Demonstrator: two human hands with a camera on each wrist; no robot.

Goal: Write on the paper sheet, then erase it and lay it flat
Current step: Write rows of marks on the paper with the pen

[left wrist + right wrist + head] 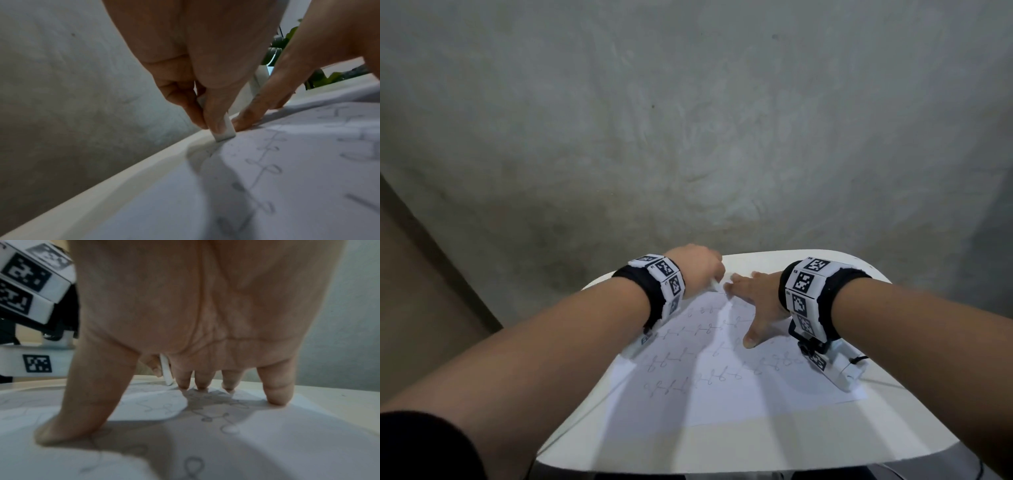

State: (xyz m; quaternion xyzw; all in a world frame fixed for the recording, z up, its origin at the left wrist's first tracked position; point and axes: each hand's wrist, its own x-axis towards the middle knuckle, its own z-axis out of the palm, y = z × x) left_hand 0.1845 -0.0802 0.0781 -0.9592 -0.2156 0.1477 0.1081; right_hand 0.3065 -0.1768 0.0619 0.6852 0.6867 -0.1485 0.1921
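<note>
White rectangular eraser [223, 129] pinched in left hand [697, 265], at far corner of pencil-marked white paper sheet [722, 394] | right hand [758, 301] splayed flat, pinning sheet | step: erasing, barely begun | next: rub nearer rows, sheet pinned.

The left hand [697, 265] hides most of the eraser [223, 132]. The pencilled loops on the paper sheet [722, 394] are too faint and blurred to read.

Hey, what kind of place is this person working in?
Probably a plain room at home, though I can't be sure: a small white plastic table stands against a bare grey cement wall, and houseplant leaves show at one side. The left hand rubs an eraser on the paper sheet.
</note>
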